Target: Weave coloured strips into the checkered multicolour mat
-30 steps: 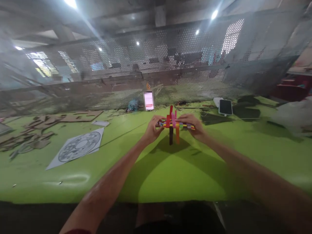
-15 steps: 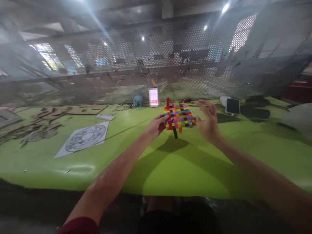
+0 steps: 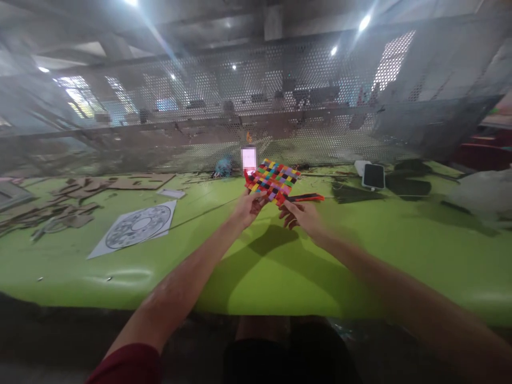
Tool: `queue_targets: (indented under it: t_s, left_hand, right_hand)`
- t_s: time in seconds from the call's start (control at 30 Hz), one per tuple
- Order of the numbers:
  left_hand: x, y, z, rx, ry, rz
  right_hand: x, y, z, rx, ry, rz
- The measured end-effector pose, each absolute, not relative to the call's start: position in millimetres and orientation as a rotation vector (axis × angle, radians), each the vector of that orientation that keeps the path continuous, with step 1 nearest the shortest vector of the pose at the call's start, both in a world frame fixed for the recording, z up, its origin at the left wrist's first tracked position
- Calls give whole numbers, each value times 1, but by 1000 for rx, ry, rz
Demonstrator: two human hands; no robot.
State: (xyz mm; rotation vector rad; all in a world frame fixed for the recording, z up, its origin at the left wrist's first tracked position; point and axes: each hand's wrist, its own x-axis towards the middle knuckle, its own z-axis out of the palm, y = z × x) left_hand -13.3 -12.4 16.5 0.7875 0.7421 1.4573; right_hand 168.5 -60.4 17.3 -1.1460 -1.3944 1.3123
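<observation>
A small woven mat (image 3: 272, 181) of many-coloured paper strips is held up, tilted, above the green table (image 3: 256, 266). My left hand (image 3: 247, 207) pinches its lower left corner. My right hand (image 3: 301, 214) is closed at its lower right corner, where loose red and black strip ends (image 3: 306, 198) stick out to the right.
A printed sheet with a round pattern (image 3: 135, 228) lies at the left, with cardboard cut-outs (image 3: 60, 205) beyond it. A phone (image 3: 373, 175) and dark pieces (image 3: 408, 184) lie at the back right. A perforated metal screen (image 3: 256, 106) stands behind the table.
The mat has been turned from edge-on to face me and then rotated. My right hand let go, opened beside it, and has come back to its lower right corner.
</observation>
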Motion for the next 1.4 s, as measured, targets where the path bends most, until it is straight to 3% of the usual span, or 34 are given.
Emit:
queue_targets:
  t_s: [0.33,0.57,0.9,1.17,1.4]
  left_hand:
    - [-8,-21,5,1003,729,1267]
    - [-10,-18,3,1087,735,1259]
    - [-9,-25,8,1058,627,1157]
    - [-2,-27,0,1079,633,1183]
    - [1,-30,-1,1095,623,1228]
  right_hand:
    - [187,-47,15,-1125,-1135,1340]
    - [199,-39,16,-1209,-1285,1179]
    - [208,-37,21,-1179,-1395,1292]
    - [208,-36,16,-1286,-1521,881]
    - [207,-39,13,-1200,-1594,781]
